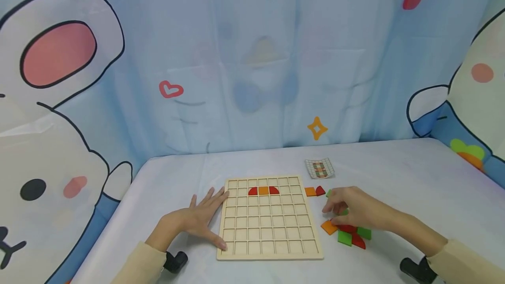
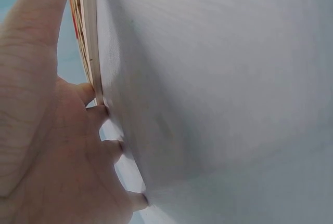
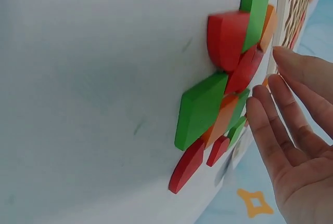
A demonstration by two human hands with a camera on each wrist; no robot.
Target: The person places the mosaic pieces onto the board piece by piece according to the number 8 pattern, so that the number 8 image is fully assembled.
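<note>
A pale wooden grid board lies on the table with a short row of pieces in it: red quarter-rounds at both ends, an orange square between them. My left hand is spread along the board's left edge, thumb and fingertips touching it. To the right of the board, my right hand hovers over a loose pile, fingers loosely bent, thumb apart from them. Nothing shows between its fingers. In the pile are green squares, red quarter-rounds and an orange square. The hand partly hides the pile.
A small printed pattern card lies beyond the board's upper right corner. Near that corner sit another orange square and a red piece. A blue cartoon curtain hangs behind the white-covered table.
</note>
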